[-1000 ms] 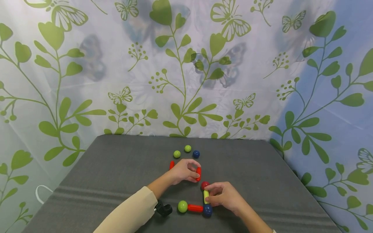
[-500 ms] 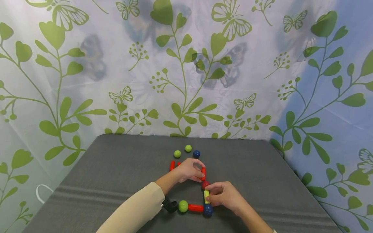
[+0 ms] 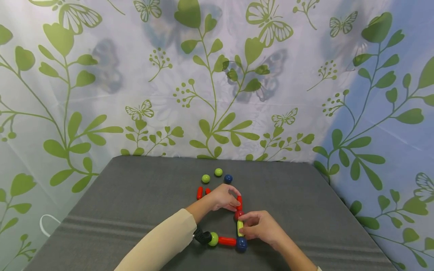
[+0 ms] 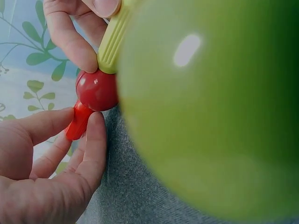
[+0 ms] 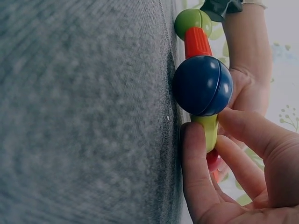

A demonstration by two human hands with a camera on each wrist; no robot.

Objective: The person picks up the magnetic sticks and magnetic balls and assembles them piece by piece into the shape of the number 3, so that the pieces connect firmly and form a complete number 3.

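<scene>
Pinching a red rod (image 3: 240, 203), the person's left hand (image 3: 224, 197) holds its end against the red ball (image 3: 238, 215); the right hand (image 3: 260, 228) grips the yellow rod (image 3: 240, 228) between that ball and a blue ball (image 3: 242, 244), from which a second red rod (image 3: 227, 241) runs to a green ball (image 3: 214, 239).

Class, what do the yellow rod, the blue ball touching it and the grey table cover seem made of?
Yellow rod: probably satin plastic; straight ridges. Blue ball: likely glossy plastic; sharp highlights, visible seam. Grey table cover: apparently matte fabric; woven-looking texture.
</scene>
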